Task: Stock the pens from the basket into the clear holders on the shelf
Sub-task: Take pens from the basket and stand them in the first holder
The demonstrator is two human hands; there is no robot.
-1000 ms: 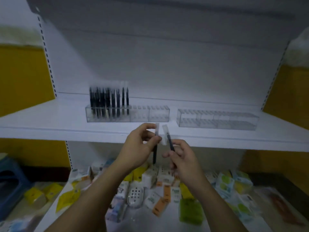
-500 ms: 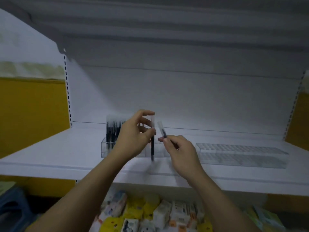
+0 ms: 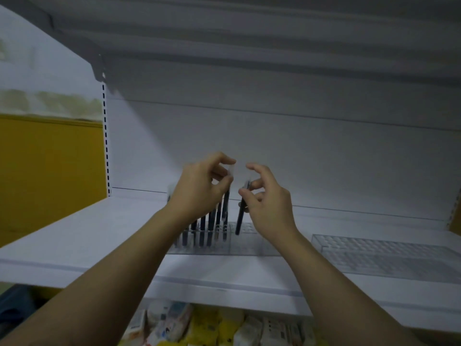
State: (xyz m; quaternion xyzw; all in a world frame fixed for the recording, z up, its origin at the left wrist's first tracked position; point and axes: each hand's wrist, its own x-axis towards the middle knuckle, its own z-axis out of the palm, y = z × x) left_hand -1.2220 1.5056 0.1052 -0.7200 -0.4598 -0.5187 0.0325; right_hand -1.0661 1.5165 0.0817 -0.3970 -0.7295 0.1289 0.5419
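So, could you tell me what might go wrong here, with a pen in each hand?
The right hand pinches the right pen only near its top, so the lower tip may swing and miss a slot in the partly filled holder. The left hand holds the left pen right beside the standing pens and may knock them askew.

Nothing legible anywhere - the packets (image 3: pixel 174 323) below the shelf (image 3: pixel 74 233), at about six o'clock, carry printed labels, all too blurred to read.
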